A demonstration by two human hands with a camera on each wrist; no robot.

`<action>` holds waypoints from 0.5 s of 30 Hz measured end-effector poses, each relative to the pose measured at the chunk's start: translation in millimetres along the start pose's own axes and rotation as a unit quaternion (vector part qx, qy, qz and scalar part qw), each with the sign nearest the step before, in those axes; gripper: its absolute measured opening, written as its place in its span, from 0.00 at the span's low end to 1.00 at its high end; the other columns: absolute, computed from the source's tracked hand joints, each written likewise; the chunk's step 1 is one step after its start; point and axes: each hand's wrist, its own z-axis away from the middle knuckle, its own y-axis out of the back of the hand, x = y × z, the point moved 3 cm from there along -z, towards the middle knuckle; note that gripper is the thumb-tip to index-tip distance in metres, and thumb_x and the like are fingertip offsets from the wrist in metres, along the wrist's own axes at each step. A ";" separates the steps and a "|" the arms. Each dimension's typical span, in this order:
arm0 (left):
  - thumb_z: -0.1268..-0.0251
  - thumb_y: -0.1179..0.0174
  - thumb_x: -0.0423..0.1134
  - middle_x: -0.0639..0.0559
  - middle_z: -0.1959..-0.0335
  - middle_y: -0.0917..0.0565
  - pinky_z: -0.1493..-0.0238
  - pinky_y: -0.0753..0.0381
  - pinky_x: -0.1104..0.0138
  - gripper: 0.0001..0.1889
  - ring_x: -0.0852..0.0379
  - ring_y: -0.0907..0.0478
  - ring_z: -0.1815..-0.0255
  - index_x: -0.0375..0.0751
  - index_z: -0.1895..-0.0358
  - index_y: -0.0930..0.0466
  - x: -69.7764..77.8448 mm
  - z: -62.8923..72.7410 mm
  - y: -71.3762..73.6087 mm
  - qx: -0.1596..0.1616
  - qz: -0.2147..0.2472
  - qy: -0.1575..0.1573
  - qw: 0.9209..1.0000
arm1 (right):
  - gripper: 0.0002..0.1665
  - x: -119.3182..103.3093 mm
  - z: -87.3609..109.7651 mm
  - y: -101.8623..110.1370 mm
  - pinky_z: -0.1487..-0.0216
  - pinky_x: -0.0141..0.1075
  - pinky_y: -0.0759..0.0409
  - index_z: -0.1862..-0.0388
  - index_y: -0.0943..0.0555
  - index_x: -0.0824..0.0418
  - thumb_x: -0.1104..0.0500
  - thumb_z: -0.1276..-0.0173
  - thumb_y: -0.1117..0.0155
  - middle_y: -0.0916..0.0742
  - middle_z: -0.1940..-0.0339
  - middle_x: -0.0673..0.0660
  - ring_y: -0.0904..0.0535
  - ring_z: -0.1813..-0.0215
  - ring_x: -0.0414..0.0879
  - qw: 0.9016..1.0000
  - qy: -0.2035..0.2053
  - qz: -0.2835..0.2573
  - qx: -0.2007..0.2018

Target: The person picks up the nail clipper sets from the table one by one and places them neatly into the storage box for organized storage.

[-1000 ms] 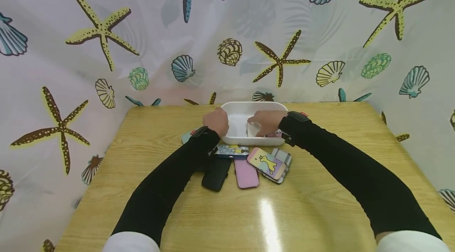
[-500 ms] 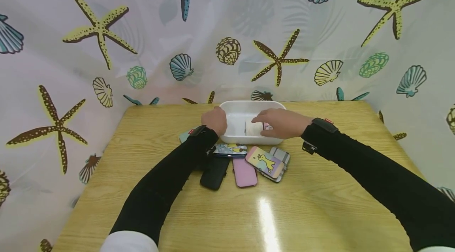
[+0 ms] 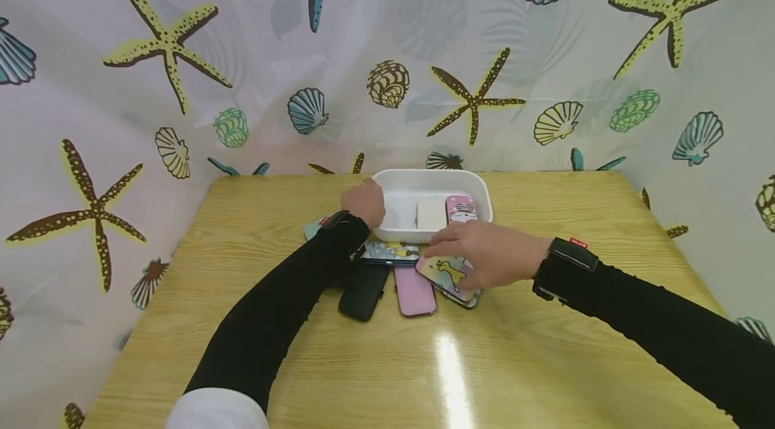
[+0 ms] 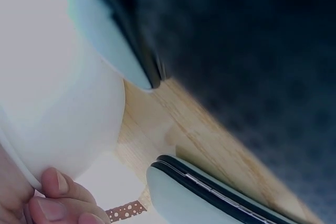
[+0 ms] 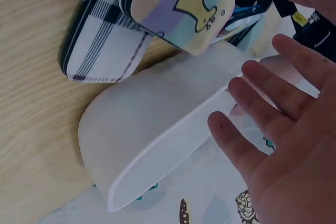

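My left hand (image 3: 363,202) grips the left rim of a white plastic bin (image 3: 393,236); the left wrist view shows its fingers (image 4: 65,187) curled at that rim. My right hand (image 3: 492,254) hangs over a pastel glasses case with a yellow giraffe (image 3: 445,269). In the right wrist view its fingers (image 5: 262,106) are spread, apart from the giraffe case. Beneath that case lies a plaid glasses case (image 5: 107,40). Inside the bin, a cream case (image 3: 431,215) lies beside a pink cartoon case (image 3: 461,203).
Before the bin lie a black case (image 3: 363,293), a pink case (image 3: 415,294) and a blue cartoon case (image 3: 390,252) overlapping them. A mint case (image 4: 184,195) sits left of the bin, partly behind my left arm. A patterned curtain (image 3: 339,66) hangs behind the wooden table (image 3: 242,234).
My right hand has let go of the pink cartoon case inside the bin, lifted out, and come toward me over the giraffe case. My left hand has stayed at the bin's rim.
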 end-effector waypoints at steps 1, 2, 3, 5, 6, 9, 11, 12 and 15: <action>0.23 0.50 0.46 0.46 0.66 0.15 0.64 0.16 0.60 0.26 0.53 0.16 0.69 0.28 0.34 0.30 -0.3 0.4 0.4 0.000 0.000 0.001 1.000 | 0.42 -2.0 -0.1 -3.4 0.40 0.43 0.23 0.28 0.27 0.42 0.51 0.43 0.24 0.24 0.29 0.48 0.26 0.35 0.46 1.000 -0.003 -0.004 -0.014; 0.23 0.50 0.46 0.46 0.66 0.14 0.64 0.16 0.60 0.26 0.53 0.16 0.68 0.27 0.34 0.31 -0.6 0.9 0.9 0.000 0.000 0.002 1.000 | 0.45 -3.5 -0.4 -6.6 0.43 0.41 0.22 0.27 0.29 0.40 0.52 0.44 0.24 0.26 0.27 0.48 0.26 0.36 0.45 1.000 -0.007 -0.008 -0.029; 0.23 0.50 0.46 0.46 0.65 0.14 0.63 0.16 0.59 0.26 0.53 0.16 0.68 0.27 0.33 0.31 -0.9 1.4 1.3 0.002 0.001 0.003 1.000 | 0.48 -4.3 -0.8 -9.6 0.44 0.40 0.23 0.25 0.31 0.40 0.53 0.46 0.24 0.29 0.25 0.48 0.27 0.37 0.44 0.999 -0.009 -0.011 -0.040; 0.23 0.50 0.46 0.46 0.65 0.14 0.63 0.16 0.59 0.27 0.53 0.16 0.68 0.27 0.33 0.31 -1.3 1.6 1.6 0.000 0.001 0.003 1.000 | 0.52 -4.9 -1.7 -14.4 0.47 0.38 0.25 0.23 0.34 0.40 0.56 0.48 0.25 0.32 0.23 0.49 0.29 0.40 0.43 0.998 -0.007 -0.014 -0.053; 0.23 0.50 0.46 0.46 0.65 0.14 0.64 0.16 0.60 0.26 0.53 0.16 0.68 0.27 0.34 0.31 -1.3 1.3 1.5 0.001 0.001 0.002 1.000 | 0.53 -5.2 -1.9 -16.1 0.47 0.39 0.25 0.22 0.35 0.41 0.57 0.48 0.25 0.33 0.22 0.50 0.30 0.40 0.44 0.998 -0.003 -0.013 -0.057; 0.23 0.50 0.46 0.47 0.66 0.15 0.66 0.16 0.60 0.25 0.54 0.17 0.70 0.28 0.36 0.29 -1.1 0.3 1.3 -0.004 -0.002 0.000 1.000 | 0.54 -4.3 -3.3 -21.8 0.39 0.42 0.27 0.21 0.37 0.41 0.58 0.48 0.25 0.35 0.21 0.52 0.32 0.33 0.45 0.997 -0.006 0.001 -0.072; 0.24 0.50 0.46 0.47 0.67 0.16 0.67 0.17 0.61 0.24 0.55 0.18 0.71 0.28 0.37 0.28 -1.0 -0.5 1.0 -0.007 -0.006 -0.001 1.000 | 0.55 -4.1 -4.3 -25.6 0.31 0.47 0.32 0.21 0.37 0.41 0.57 0.48 0.24 0.35 0.20 0.54 0.35 0.27 0.47 0.997 -0.008 0.019 -0.081; 0.24 0.50 0.46 0.48 0.67 0.16 0.67 0.17 0.61 0.24 0.55 0.19 0.71 0.28 0.37 0.29 -1.1 -0.6 1.0 -0.009 -0.007 -0.001 1.000 | 0.56 -4.0 -5.2 -27.8 0.29 0.49 0.34 0.21 0.37 0.41 0.57 0.48 0.23 0.36 0.20 0.54 0.36 0.24 0.48 0.996 -0.009 0.025 -0.086; 0.24 0.49 0.46 0.47 0.67 0.16 0.67 0.16 0.61 0.24 0.55 0.19 0.72 0.28 0.37 0.29 -1.3 0.2 1.7 -0.009 -0.007 -0.001 1.000 | 0.56 -5.2 -7.9 -31.7 0.25 0.56 0.39 0.21 0.37 0.43 0.58 0.48 0.23 0.38 0.19 0.55 0.41 0.20 0.51 0.995 0.000 0.044 -0.089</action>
